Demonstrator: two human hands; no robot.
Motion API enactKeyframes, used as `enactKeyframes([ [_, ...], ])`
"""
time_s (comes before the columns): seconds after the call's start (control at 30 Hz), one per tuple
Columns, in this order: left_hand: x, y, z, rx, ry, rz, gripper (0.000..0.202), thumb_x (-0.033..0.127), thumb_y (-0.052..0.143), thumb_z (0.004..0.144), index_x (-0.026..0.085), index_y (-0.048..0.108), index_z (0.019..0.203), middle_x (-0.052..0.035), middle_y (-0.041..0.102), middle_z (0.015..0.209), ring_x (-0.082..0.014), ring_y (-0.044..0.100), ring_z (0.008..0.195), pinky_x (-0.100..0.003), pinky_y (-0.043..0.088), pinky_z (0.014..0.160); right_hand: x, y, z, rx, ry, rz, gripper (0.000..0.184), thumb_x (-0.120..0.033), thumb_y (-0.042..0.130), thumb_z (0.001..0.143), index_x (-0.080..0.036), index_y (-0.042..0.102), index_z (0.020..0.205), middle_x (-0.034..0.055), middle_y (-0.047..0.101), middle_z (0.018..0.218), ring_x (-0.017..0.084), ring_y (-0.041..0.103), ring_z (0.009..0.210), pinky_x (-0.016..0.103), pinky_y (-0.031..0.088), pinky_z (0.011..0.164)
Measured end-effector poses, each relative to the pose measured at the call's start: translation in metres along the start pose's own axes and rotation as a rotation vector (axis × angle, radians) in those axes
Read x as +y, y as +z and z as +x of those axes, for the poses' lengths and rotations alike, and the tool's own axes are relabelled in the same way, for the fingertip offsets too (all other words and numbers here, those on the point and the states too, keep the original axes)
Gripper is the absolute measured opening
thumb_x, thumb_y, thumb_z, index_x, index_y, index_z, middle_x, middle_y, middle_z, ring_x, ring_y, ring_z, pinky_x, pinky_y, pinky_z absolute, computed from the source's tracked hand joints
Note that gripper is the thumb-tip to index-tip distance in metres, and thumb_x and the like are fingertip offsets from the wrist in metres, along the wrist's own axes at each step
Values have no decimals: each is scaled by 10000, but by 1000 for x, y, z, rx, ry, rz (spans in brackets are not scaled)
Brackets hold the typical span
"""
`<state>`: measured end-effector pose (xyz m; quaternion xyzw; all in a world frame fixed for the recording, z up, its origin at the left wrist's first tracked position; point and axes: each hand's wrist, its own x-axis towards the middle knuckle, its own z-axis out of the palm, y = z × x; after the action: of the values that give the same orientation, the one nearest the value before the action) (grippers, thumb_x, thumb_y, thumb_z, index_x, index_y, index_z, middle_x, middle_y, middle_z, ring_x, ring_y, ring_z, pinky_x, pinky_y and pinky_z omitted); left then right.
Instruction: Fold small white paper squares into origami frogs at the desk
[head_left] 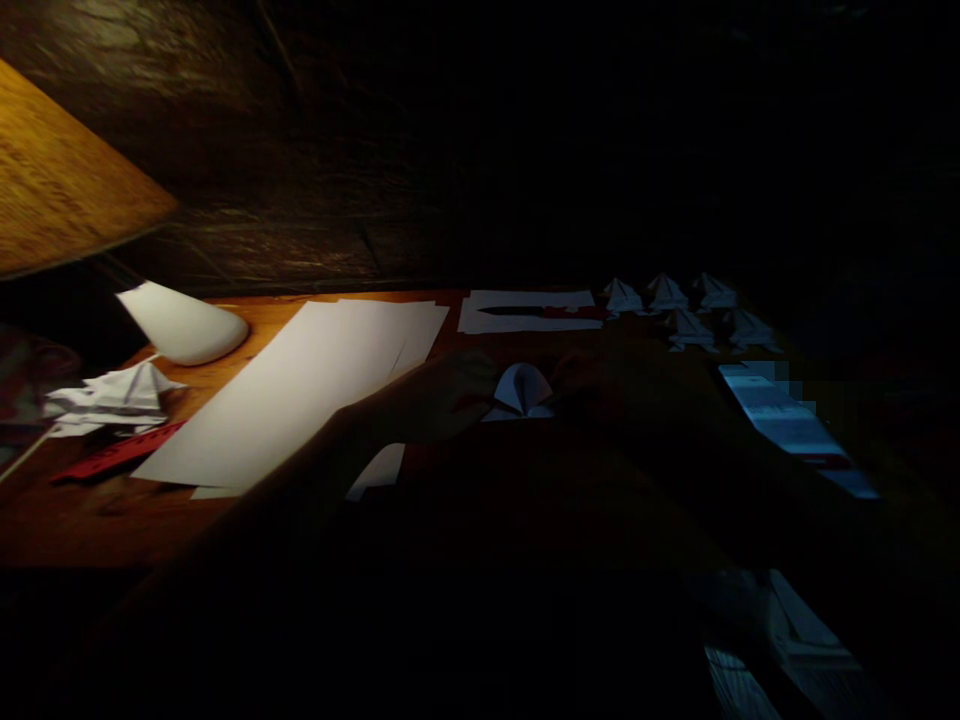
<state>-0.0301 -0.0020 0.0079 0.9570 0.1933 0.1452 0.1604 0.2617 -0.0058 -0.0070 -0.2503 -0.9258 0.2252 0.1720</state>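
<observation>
The scene is very dark. My left hand [442, 395] and my right hand [592, 385] meet at the middle of a wooden table [75, 520], both with fingers closed on a small folded white paper piece [523, 392]. The paper shows between the two hands, curved and partly creased. Both forearms run down into shadow.
A stack of white sheets [307, 390] lies left of my hands. A lamp shade [52, 180] and its white base [184, 322] are at far left, with folded paper [112, 395] and a red strip [112, 455] nearby. Several folded paper figures [675, 305] stand at the back right, beside more paper [525, 312].
</observation>
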Motion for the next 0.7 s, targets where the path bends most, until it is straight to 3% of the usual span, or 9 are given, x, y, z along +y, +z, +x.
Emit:
enactKeyframes([
  [0.17, -1, 1, 0, -8, 13, 7, 319, 79, 541, 892, 255, 680, 1119, -28, 714, 1104, -218, 608, 1092, -382, 479, 981, -3, 1, -1, 8, -15, 7, 456, -69, 616, 872, -321, 747, 1229, 25, 737, 1218, 225, 631, 1129, 391, 479, 981],
  [0.33, -1, 0, 0, -19, 5, 12, 272, 110, 528, 916, 250, 698, 1075, -38, 719, 1064, -225, 607, 1087, -394, 475, 975, 0, 4, -3, 5, 79, -37, 470, -104, 659, 865, -302, 719, 1287, 78, 683, 1242, 247, 633, 1111, 424, 493, 976],
  [0.7, -4, 2, -1, -12, -18, 18, 207, 130, 530, 909, 224, 680, 1017, -45, 694, 1036, -216, 602, 1040, -356, 486, 914, -6, 4, -1, 62, 27, 22, 399, -85, 658, 849, -274, 754, 1187, 65, 722, 1151, 240, 644, 1076, 409, 517, 944],
])
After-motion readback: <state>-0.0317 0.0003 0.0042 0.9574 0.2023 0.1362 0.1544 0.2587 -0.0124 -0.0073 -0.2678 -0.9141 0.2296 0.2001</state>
